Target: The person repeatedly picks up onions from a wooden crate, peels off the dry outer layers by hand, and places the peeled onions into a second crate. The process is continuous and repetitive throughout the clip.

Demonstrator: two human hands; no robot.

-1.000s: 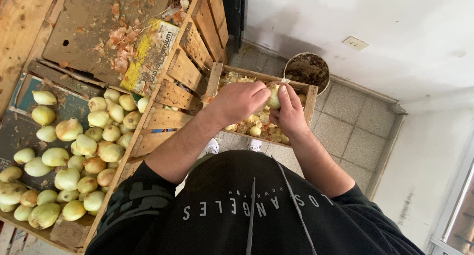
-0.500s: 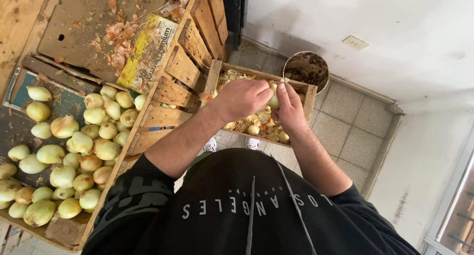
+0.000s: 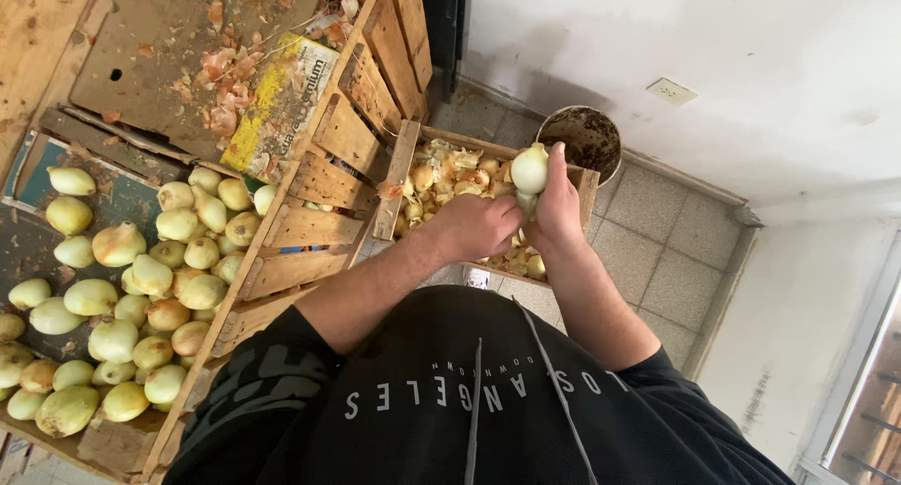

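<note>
A pale peeled onion (image 3: 529, 169) is held up in my right hand (image 3: 560, 209), whose fingers wrap its lower right side. My left hand (image 3: 479, 226) is closed right beside it, fingertips pinching at the onion's lower end. Both hands hover over a small wooden crate (image 3: 401, 170) filled with onion skins and small onions. My forearms reach out from my black sweatshirt (image 3: 469, 400).
A big wooden crate (image 3: 282, 227) on the left holds several peeled onions (image 3: 141, 288). Cardboard (image 3: 150, 34) with loose skins lies behind it. A dirty round bucket (image 3: 587, 138) stands past the small crate on the tiled floor (image 3: 657, 250), near a white wall.
The onion has risen clear above my right hand. My left hand has slid from on top of the onion down to its lower end.
</note>
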